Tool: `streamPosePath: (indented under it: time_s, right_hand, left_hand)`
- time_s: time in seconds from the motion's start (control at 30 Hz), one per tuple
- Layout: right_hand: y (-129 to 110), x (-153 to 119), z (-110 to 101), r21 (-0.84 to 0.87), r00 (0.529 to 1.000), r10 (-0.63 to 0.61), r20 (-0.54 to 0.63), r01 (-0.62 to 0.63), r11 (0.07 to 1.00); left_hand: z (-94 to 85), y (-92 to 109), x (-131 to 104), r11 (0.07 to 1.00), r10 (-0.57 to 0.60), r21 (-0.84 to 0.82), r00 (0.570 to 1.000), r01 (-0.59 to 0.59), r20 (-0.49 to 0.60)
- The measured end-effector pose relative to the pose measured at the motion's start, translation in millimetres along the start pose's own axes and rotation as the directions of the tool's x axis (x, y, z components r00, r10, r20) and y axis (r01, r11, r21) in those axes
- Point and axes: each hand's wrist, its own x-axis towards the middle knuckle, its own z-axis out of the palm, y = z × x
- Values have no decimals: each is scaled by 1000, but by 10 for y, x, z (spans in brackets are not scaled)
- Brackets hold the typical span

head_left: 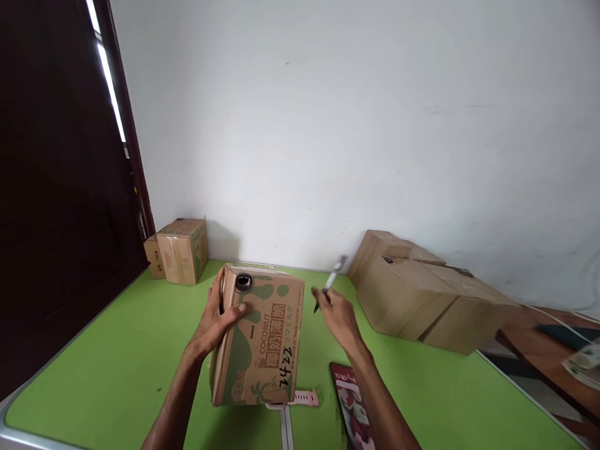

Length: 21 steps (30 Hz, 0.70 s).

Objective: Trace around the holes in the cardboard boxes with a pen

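Observation:
A brown cardboard box [262, 344] with green print and the word COCONUT is held tilted over the table by my left hand [215, 322]. The thumb presses on its printed face and the fingers wrap behind its left edge. Black handwritten digits, 2422, run up near its lower right side, and a dark-rimmed hole shows at the top left. Just right of the box, my right hand [337, 315] is closed around a black and white marker pen [334, 273], slightly blurred. The pen's dark tip points down and left, apart from the box.
On the green table [117, 350], two smaller boxes [182, 253] stand at the back left. Larger cardboard boxes [422, 294] sit at the right by the wall. A phone [347, 397] with its screen lit and a pink watch strap [307, 398] lie near the front.

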Motion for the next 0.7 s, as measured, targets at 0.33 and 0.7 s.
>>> streamPosePath:
  time_s: [0.33,0.7]
  right_hand:
    - [602,-166,413,-612,850,339,403,-25,790]
    - [419,-465,277,-654,905,314,288,-53,754]
  left_hand:
    - [28,187,-20,998,-55,23,997,54,44]
    - [7,113,-31,998,-57,39,998,56,20]
